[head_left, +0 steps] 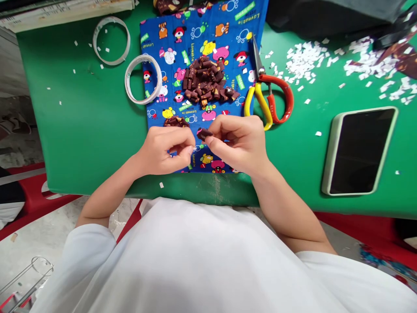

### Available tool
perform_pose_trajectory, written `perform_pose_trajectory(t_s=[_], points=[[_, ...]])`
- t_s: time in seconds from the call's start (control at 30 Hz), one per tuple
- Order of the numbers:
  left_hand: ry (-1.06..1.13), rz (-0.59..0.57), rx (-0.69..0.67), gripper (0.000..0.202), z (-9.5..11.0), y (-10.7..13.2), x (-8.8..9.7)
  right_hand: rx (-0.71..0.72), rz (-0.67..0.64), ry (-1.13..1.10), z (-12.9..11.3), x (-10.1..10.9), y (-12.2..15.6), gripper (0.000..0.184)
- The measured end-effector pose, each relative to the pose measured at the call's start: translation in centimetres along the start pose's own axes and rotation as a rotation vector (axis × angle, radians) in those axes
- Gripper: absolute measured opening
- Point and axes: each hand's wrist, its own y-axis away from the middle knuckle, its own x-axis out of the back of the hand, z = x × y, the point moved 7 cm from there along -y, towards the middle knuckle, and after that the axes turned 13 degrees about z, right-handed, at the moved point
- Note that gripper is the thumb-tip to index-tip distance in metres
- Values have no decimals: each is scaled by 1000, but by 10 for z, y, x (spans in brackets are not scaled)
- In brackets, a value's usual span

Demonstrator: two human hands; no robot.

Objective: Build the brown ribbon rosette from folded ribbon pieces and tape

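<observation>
My right hand (239,141) pinches a small dark brown rolled piece (203,133) between thumb and fingertips, low over a blue cartoon-print cloth (202,39). My left hand (167,150) is curled beside it, fingers bent toward the same piece; whether it touches the piece is unclear. A pile of several similar brown rolled pieces (208,80) lies on the cloth just beyond my hands. A small round cluster of brown pieces (176,121) sits above my left hand.
The green table (84,113) carries two tape rolls (143,79) at the left, scissors with yellow and red handles (269,93) right of the cloth, a phone (360,150) face up at the right, and white paper scraps (302,58) at the back right.
</observation>
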Motion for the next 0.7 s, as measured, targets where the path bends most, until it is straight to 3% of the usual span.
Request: perform_pose_trajectory(t_s=[0.2,0.33,0.43,0.6,0.7], points=[[83,-420,-162,29,13,15,-31,53,60,81,1,3,-1,22],[161,-599,-121,40,13,25,-44,54,70,124,2,3,-1,23],[303,-635,-26,23,13,27,-43,67,80,128,1,2,-1,23],[436,-639,138,34,10,22,-32,100,112,128,0,2,-1,21],[463,-638,243,27,7,18,-25,117,118,113,-1,2,-1,21]])
